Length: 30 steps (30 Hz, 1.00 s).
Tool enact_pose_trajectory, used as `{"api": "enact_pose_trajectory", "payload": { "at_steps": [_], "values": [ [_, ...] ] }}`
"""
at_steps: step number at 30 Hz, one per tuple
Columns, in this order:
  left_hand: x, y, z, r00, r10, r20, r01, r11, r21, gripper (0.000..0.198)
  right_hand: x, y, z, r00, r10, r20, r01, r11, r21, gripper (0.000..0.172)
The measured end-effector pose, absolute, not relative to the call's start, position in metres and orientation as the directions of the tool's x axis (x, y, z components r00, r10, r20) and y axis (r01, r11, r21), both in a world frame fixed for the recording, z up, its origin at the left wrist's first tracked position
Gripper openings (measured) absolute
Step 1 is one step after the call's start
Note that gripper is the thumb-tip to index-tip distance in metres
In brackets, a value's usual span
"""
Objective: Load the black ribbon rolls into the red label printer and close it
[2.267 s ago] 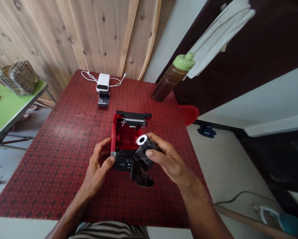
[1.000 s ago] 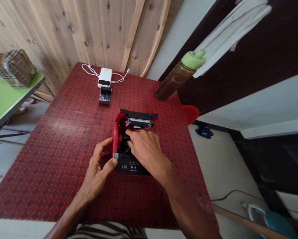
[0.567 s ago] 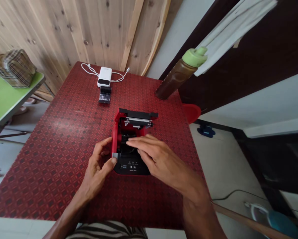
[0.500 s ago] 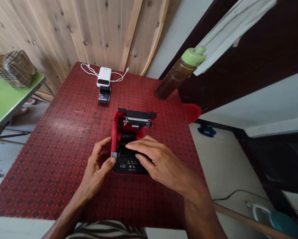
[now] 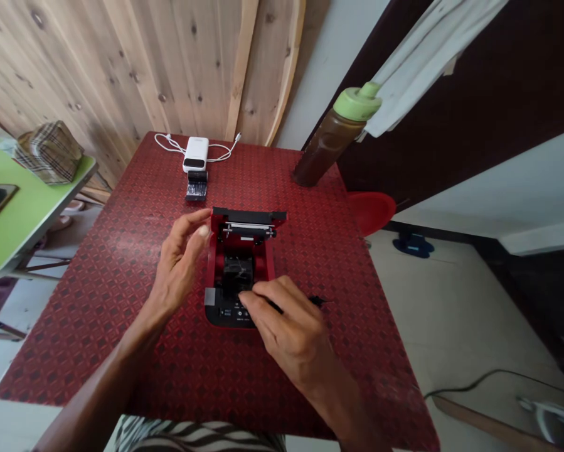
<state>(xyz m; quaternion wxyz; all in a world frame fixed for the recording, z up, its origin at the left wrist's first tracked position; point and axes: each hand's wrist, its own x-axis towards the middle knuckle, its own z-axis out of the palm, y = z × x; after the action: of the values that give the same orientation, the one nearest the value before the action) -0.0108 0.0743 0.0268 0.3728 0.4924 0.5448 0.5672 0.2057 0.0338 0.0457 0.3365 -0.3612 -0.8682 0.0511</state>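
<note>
A small red and black printer-like device [image 5: 209, 263] stands on the red patterned table [image 5: 122, 289] with its lid [image 5: 248, 217] raised. Inside its bay lies a dark roll [image 5: 238, 270]. My left hand [image 5: 180, 257] is at the left side of the lid, thumb and fingers apart, fingertips at the lid's left corner. Over the front right of the device is my right hand [image 5: 286, 317], its fingers drawn together near the front edge of the bay. What those fingertips pinch is too small to make out.
A white power bank [image 5: 196, 152] with a cable and a small black roll [image 5: 197, 186] sit at the back. A brown bottle [image 5: 329, 141] with a green cap stands back right. At left, a green table [image 5: 22, 188] holds a phone and checked bag.
My left hand has moved up from the device's front left corner to the lid. My right hand's fingers have drawn together nearer the front, uncovering the dark roll. The lid looks more lowered.
</note>
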Motion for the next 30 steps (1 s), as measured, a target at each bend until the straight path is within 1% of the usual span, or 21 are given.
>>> {"api": "enact_pose_trajectory", "payload": {
  "at_steps": [2, 4, 10, 12, 13, 15, 17, 19, 23, 30],
  "values": [
    [-0.009, 0.082, 0.030, -0.273, 0.946, 0.173, 0.112, -0.147, 0.983, 0.037, 0.204, 0.026, 0.040, -0.490, 0.647, 0.584, 0.610, 0.733, -0.300, 0.020],
    [-0.007, 0.080, 0.033, -0.313, 0.936, 0.161, 0.085, -0.141, 0.986, 0.033, 0.202, 0.021, 0.035, -0.467, 0.634, 0.617, 0.630, 0.728, -0.271, 0.020],
    [0.001, 0.053, 0.032, -0.316, 0.948, 0.043, -0.012, -0.049, 0.999, 0.023, 0.200, 0.014, 0.031, -0.455, 0.613, 0.646, 0.704, 0.691, -0.160, 0.029],
    [0.003, 0.044, 0.028, -0.296, 0.955, -0.008, -0.043, -0.005, 0.999, 0.027, 0.200, 0.013, 0.031, -0.429, 0.611, 0.665, 0.740, 0.660, -0.129, 0.029],
    [0.004, 0.040, 0.025, -0.287, 0.957, -0.041, -0.064, 0.024, 0.998, 0.036, 0.200, 0.012, 0.031, -0.409, 0.617, 0.672, 0.757, 0.641, -0.127, 0.027],
    [0.004, 0.033, 0.019, -0.277, 0.955, -0.106, -0.100, 0.081, 0.992, 0.055, 0.199, 0.012, 0.031, -0.383, 0.639, 0.667, 0.764, 0.625, -0.159, 0.023],
    [0.004, 0.028, 0.012, -0.265, 0.952, -0.153, -0.117, 0.126, 0.985, 0.064, 0.199, 0.013, 0.029, -0.383, 0.665, 0.641, 0.742, 0.635, -0.215, 0.021],
    [0.004, 0.025, 0.008, -0.232, 0.956, -0.178, -0.135, 0.150, 0.980, 0.065, 0.199, 0.014, 0.027, -0.390, 0.677, 0.625, 0.719, 0.647, -0.253, 0.022],
    [0.003, 0.023, 0.007, -0.150, 0.969, -0.198, -0.162, 0.173, 0.971, 0.063, 0.200, 0.015, 0.025, -0.392, 0.690, 0.608, 0.702, 0.652, -0.288, 0.025],
    [0.005, 0.024, 0.011, -0.141, 0.968, -0.207, -0.141, 0.187, 0.972, 0.063, 0.198, 0.016, 0.028, -0.389, 0.711, 0.586, 0.692, 0.646, -0.324, 0.031]
  ]
}}
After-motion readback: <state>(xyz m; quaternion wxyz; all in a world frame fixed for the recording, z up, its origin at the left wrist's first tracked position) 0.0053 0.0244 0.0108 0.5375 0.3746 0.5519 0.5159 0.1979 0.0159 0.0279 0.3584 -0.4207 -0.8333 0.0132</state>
